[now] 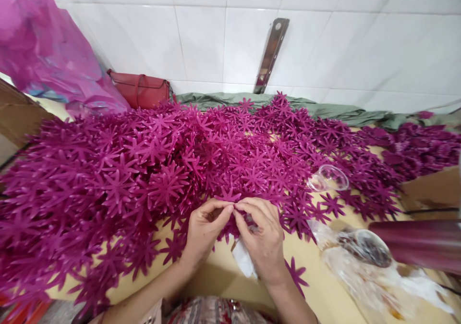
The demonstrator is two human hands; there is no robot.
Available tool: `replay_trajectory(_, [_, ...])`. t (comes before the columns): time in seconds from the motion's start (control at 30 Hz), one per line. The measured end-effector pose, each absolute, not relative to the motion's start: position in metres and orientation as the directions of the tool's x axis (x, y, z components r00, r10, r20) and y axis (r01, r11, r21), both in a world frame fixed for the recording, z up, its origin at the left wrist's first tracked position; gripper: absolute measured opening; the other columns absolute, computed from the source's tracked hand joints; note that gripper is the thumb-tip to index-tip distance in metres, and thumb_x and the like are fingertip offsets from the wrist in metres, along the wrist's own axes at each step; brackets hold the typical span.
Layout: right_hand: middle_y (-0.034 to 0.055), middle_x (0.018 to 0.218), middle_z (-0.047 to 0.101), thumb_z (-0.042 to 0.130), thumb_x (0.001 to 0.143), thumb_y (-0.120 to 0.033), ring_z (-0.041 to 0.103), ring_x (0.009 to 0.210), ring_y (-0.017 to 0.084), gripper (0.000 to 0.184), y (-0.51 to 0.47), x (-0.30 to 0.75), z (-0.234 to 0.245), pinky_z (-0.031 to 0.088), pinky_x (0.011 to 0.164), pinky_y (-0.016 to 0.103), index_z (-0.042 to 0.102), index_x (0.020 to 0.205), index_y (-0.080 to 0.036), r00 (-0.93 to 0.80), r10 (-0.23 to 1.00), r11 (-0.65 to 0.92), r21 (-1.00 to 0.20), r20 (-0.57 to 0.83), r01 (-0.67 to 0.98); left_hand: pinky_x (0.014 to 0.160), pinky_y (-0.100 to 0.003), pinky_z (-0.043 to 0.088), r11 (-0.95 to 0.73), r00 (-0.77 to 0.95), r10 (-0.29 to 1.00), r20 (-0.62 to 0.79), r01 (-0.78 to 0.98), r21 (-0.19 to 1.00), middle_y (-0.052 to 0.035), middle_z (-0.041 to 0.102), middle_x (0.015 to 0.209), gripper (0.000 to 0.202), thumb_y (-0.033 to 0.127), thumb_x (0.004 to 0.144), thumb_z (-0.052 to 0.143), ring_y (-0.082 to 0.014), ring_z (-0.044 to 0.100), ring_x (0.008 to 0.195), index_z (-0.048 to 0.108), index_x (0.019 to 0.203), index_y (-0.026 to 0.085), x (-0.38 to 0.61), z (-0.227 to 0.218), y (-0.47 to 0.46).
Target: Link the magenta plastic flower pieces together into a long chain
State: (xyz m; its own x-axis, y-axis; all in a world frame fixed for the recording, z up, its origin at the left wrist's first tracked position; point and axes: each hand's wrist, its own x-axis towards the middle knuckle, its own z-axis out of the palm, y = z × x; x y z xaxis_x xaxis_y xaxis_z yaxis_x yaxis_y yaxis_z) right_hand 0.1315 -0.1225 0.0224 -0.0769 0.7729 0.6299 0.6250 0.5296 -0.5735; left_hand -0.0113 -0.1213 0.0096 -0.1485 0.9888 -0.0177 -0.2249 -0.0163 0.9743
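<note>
Both of my hands meet in the middle, their fingertips almost touching. My left hand (207, 228) is closed in a pinch at a purple flower-shaped piece (229, 195), whose narrow petals show just beyond the fingertips. From the other side my right hand (262, 235) pinches at the same spot, thumb and forefinger together. Whatever small part sits between the fingertips is too hidden to make out. A large heap of matching purple flower pieces (167, 184) spreads in front of and around my hands. Some white tissue (243, 259) lies under my right hand.
To the right are a clear plastic lid (334, 177), a plastic bag (360, 276) around a cup, and a dark red cylinder (419, 244). A red purse (140, 89) and pink plastic bag (68, 55) stand back left. Behind the yellowish table (317, 276) rises a tiled wall (201, 40).
</note>
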Motion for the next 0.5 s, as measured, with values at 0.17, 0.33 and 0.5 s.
replay_trajectory(0.17, [0.0033, 0.1, 0.074, 0.068, 0.093, -0.016, 0.067, 0.095, 0.019, 0.01, -0.1244, 0.1314, 0.0205, 0.048, 0.087, 0.038, 0.07, 0.101, -0.023, -0.05, 0.795, 0.502, -0.609, 0.604, 0.615, 0.078, -0.026, 0.058, -0.002, -0.153, 0.988, -0.032, -0.215, 0.977, -0.0047, 0.08, 0.084, 0.013, 0.027, 0.075, 0.082, -0.0158, 0.072, 0.078, 0.082, 0.084, 0.018, -0.0102, 0.0096, -0.1214])
replay_trajectory(0.33, [0.0029, 0.098, 0.074, 0.068, 0.094, -0.016, 0.067, 0.094, 0.019, 0.009, -0.1245, 0.1305, 0.0219, 0.047, 0.087, 0.038, 0.069, 0.1, -0.023, -0.039, 0.793, 0.494, -0.604, 0.608, 0.625, 0.076, -0.026, 0.059, 0.001, -0.158, 0.987, -0.038, -0.224, 0.975, -0.0043, 0.08, 0.083, 0.015, 0.029, 0.074, 0.083, -0.0158, 0.072, 0.076, 0.082, 0.084, 0.018, -0.0084, 0.0103, -0.1215])
replay_trajectory(0.5, [0.0027, 0.1, 0.075, 0.069, 0.093, -0.019, 0.068, 0.095, 0.019, 0.009, -0.1232, 0.1302, 0.0215, 0.045, 0.088, 0.038, 0.069, 0.101, -0.023, -0.034, 0.798, 0.483, -0.606, 0.601, 0.632, 0.083, -0.028, 0.059, -0.001, -0.141, 0.99, -0.025, -0.178, 0.984, -0.0052, 0.081, 0.086, 0.016, 0.033, 0.079, 0.08, -0.0174, 0.073, 0.081, 0.082, 0.084, 0.018, -0.0096, 0.01, -0.1221])
